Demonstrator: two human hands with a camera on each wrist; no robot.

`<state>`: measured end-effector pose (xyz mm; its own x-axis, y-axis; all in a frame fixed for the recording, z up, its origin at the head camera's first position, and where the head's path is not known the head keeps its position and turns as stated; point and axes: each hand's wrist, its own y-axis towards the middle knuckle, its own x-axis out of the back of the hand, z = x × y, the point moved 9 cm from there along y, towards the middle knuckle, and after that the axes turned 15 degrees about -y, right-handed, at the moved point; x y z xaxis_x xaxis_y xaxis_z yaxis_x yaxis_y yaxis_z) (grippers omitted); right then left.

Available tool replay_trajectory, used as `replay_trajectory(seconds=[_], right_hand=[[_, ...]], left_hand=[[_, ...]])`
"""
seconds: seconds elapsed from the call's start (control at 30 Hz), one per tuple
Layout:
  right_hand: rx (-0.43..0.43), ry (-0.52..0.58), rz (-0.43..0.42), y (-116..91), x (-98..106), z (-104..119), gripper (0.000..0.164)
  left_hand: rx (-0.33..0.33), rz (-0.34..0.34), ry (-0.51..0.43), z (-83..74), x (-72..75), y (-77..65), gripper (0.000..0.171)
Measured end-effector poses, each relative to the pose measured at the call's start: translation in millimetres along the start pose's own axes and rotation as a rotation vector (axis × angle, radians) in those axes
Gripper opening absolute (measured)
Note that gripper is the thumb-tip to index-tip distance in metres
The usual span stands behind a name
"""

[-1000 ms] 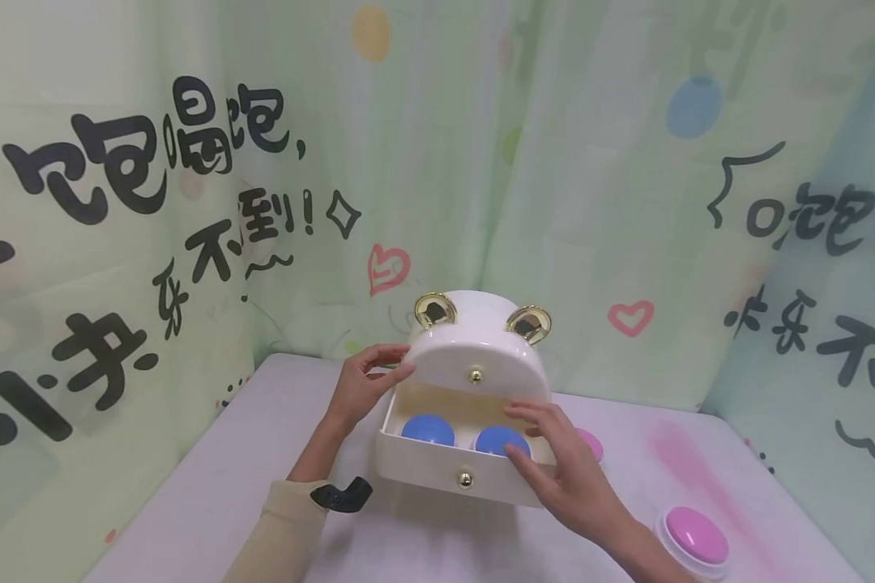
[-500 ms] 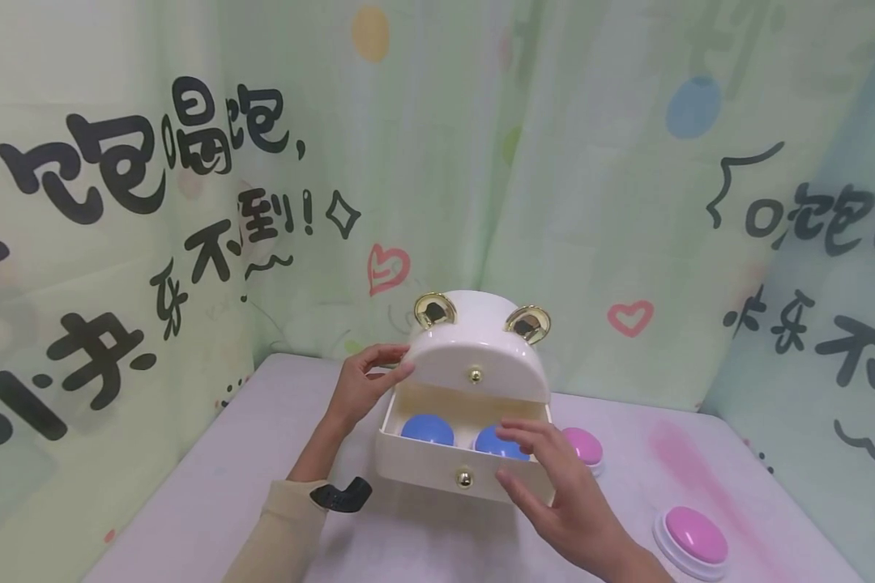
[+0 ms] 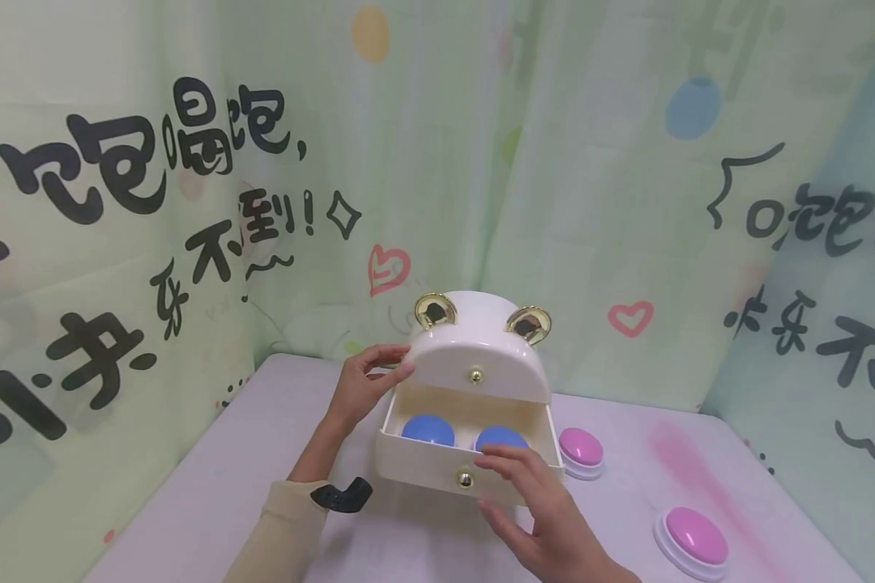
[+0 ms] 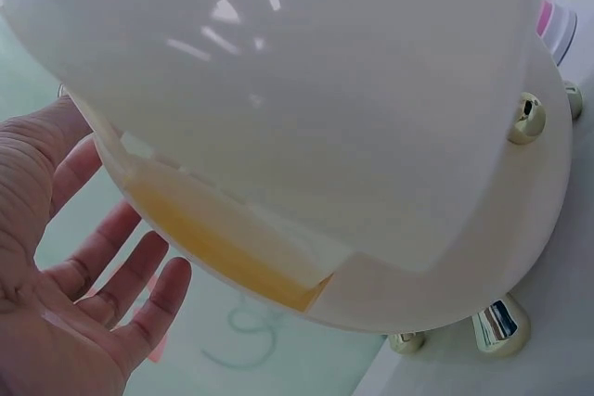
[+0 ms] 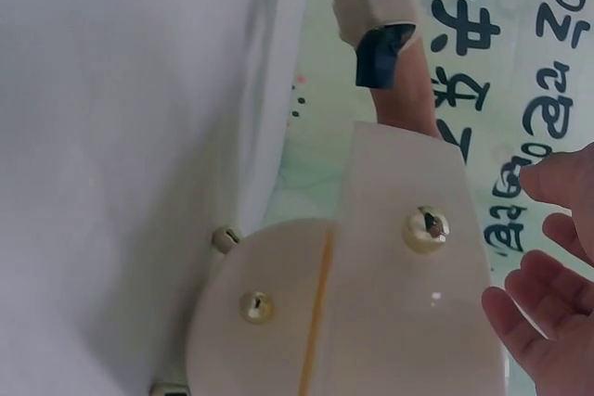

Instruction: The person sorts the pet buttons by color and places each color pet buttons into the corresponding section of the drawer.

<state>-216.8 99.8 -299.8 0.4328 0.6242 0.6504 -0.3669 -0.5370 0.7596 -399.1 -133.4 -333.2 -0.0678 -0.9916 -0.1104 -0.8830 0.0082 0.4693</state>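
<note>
A white round-topped box (image 3: 437,356) with gold ears stands on the table in the head view, its lower drawer (image 3: 423,465) pulled out. Inside the drawer sit two blue domed objects (image 3: 428,429), their lower parts hidden. My left hand (image 3: 364,387) touches the box's upper left side with thumb and fingers; in the left wrist view the other fingers (image 4: 153,312) are spread. In front of the drawer's right part is my right hand (image 3: 543,518), its fingers loosely bent and holding nothing. The gold drawer knob (image 5: 425,229) is apart from them.
Two pink domed push buttons with white bases stand on the right of the table, one nearer button (image 3: 695,538) and one farther button (image 3: 582,449) beside the drawer. A printed curtain (image 3: 554,202) surrounds the table (image 3: 277,421) at the back and sides.
My right hand has moved left and down, away from the right blue dome to the drawer's front. The farther pink button now shows fully. My left hand and the box stay put.
</note>
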Motion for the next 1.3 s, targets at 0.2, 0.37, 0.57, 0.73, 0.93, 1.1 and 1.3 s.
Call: replay_trajectory(seconds=[0.2,0.37,0.57,0.73,0.93,1.1,1.3], right_hand=[[0.050,-0.018,0.009,-3.8,-14.8,5.9,0.040],[0.038,-0.047,0.051,-7.1,-26.4,4.3,0.041],[0.065,-0.061,0.067,-7.1,-33.8,6.8,0.041],[0.088,-0.088,0.053,-6.4,-35.3,8.6,0.038],[0.116,-0.134,0.044,-5.0,-37.6,10.9,0.036],[0.138,-0.211,0.010,-2.7,-38.3,12.3,0.036],[0.130,-0.237,-0.030,0.4,-38.9,9.5,0.036]], left_hand=[[0.003,-0.004,-0.004,0.6,0.9,0.1,0.036],[0.004,0.001,-0.008,0.8,0.3,0.5,0.037],[0.001,0.000,-0.003,0.2,-0.1,0.8,0.037],[0.000,-0.003,0.001,-0.4,-0.2,0.1,0.036],[0.008,-0.009,0.008,0.9,0.6,0.0,0.037],[0.009,-0.011,0.007,2.3,1.1,0.5,0.037],[0.011,-0.010,0.007,1.7,0.3,0.0,0.037]])
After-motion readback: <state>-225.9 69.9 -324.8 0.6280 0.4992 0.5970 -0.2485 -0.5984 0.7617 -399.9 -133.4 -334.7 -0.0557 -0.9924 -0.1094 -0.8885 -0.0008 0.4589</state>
